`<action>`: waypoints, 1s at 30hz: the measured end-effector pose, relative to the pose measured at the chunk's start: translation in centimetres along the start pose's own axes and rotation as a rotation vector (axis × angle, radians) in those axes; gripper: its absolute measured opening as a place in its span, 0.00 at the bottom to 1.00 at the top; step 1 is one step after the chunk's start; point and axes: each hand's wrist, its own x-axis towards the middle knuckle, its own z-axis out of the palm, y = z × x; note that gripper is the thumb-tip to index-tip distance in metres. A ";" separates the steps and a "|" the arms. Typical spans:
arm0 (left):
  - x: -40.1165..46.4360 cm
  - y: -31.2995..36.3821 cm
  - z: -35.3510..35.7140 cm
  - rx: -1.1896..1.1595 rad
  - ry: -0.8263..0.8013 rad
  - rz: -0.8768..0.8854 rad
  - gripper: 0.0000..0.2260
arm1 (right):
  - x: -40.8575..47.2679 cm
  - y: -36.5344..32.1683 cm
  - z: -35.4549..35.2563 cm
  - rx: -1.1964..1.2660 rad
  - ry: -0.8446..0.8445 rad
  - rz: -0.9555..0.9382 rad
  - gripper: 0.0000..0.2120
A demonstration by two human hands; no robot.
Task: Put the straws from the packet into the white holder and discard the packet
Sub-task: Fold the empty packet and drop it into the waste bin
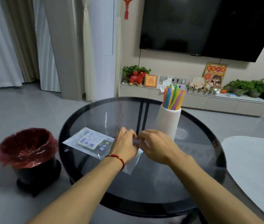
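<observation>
Centrally, round glass worktop [192, 159]. Bin [29, 152] with red liner on floor, left of worktop. White holder [168, 123] upright on worktop's far right part, coloured straws [174, 98] standing inside. Printed packet [89, 140] flat on worktop's left part. Left hand [125, 145] and right hand [155, 146] close together at worktop centre, fingers pinching clear plastic wrapper [133, 164]. Red bracelet [118, 159] on left wrist.

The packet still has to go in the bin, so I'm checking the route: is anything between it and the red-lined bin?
Nothing visible blocks it. The packet lies at the glass table's left edge, under both hands; the bin stands open on the floor just left.
</observation>
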 end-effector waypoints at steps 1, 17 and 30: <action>-0.6 -0.8 -0.4 0.083 -0.010 -0.005 0.09 | -0.1 -0.5 1.9 0.054 -0.154 0.077 0.20; -7.3 -11.2 -9.2 -0.105 -0.106 -0.586 0.23 | 2.7 -11.5 9.5 1.039 -0.136 0.576 0.10; -14.3 -23.1 -18.7 -1.221 0.539 -0.819 0.08 | 7.6 -22.1 12.8 1.016 -0.254 0.275 0.19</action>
